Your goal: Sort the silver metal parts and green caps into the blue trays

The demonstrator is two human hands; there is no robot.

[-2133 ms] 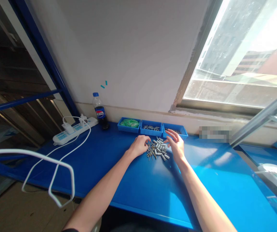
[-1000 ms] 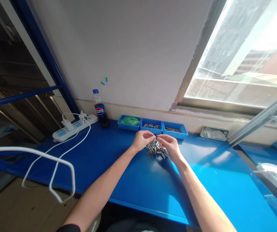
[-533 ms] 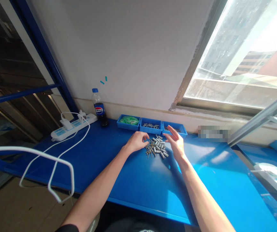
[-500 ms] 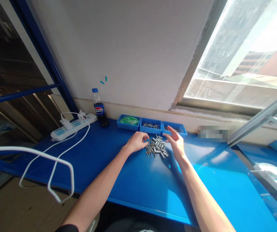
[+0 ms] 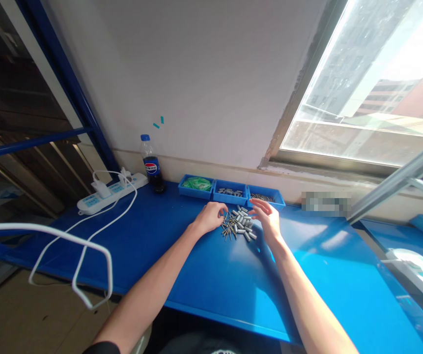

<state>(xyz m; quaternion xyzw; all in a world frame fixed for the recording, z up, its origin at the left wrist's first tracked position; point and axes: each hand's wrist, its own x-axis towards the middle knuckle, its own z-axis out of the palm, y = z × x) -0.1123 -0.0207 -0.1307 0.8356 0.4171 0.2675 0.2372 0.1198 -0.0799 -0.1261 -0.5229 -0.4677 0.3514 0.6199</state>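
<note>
A pile of thin dark and brass-toned screws (image 5: 229,229) lies on the blue table, touching a heap of short silver metal cylinders (image 5: 244,223) to its right. My left hand (image 5: 211,217) is at the left edge of the screws, its fingers curled and tips brought together. Whatever may be between those fingertips is too small to make out. Over the right side of the cylinders, my right hand (image 5: 268,220) holds nothing visible, with its fingers apart. Behind the hands stand a bin of metal cylinders (image 5: 230,200) and a bin of screws (image 5: 278,205).
A bin with green plastic bags (image 5: 196,193) joins the row at the wall. Left of it stands a cola bottle (image 5: 153,169), beside a white power strip (image 5: 104,196) with looping cables (image 5: 111,265). A metal bar (image 5: 388,184) slants at the right.
My right hand has dipped slightly and turned, its fingers moving down and left toward the cylinders. More of the screw bin shows. My left hand has barely moved.
</note>
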